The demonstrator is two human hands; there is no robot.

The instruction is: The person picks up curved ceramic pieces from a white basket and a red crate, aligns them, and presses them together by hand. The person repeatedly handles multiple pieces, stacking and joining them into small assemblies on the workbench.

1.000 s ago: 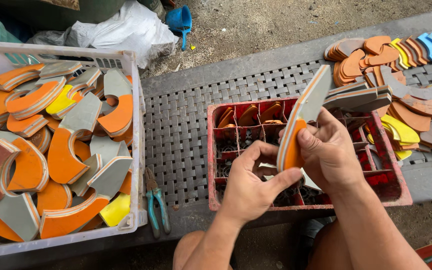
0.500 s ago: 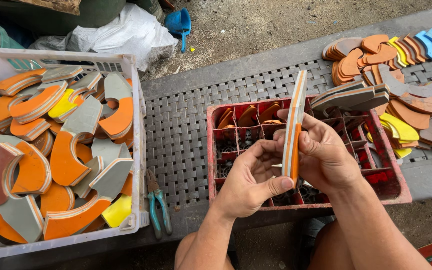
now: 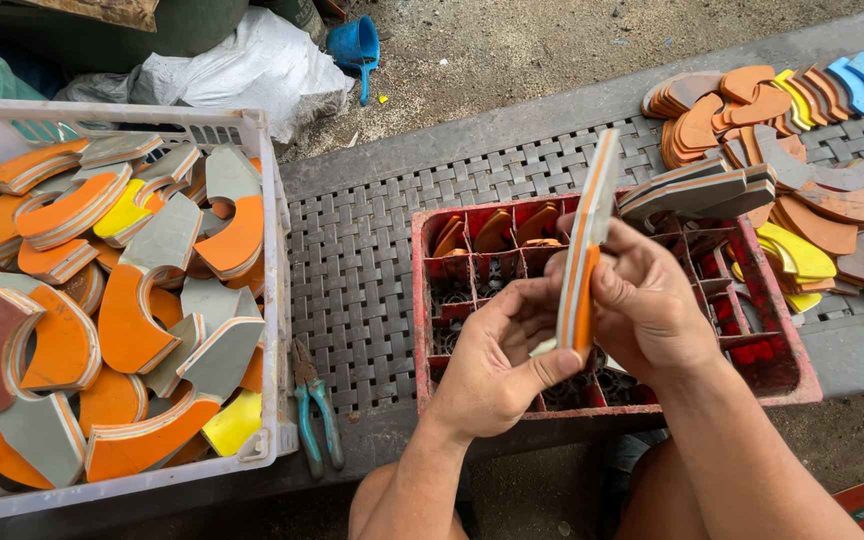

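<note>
Both hands up over the red crate point(image 3: 790, 352), pinching one layered foam piece point(image 3: 586, 245) held edge-on; grey and orange layers showing along the rim. Left hand point(image 3: 497, 360) closed on the lower end, thumb pressed against the bottom edge; right hand point(image 3: 642, 305) wrapped round the middle from the other side, fingers curled tight. So neither hand free or spread, both gripping the same piece.

Progress-wise, looks like somewhere in the middle; white basket point(image 3: 252, 130) on the left heaped with curved grey, orange and yellow offcuts; a few orange bits tucked upright into the crate's back compartments, most compartments otherwise bare; sorted piles of thin shaped pieces point(image 3: 752, 110) fanned out on the bench point(image 3: 352, 250) to the right, orange, grey, yellow and blue. Plenty left in the basket by the look of it.

Green-handled pliers point(image 3: 314, 410) lying on the bench just beside the basket, untouched; blue scoop point(image 3: 357, 45) and white sack point(image 3: 252, 60) on the ground beyond.
</note>
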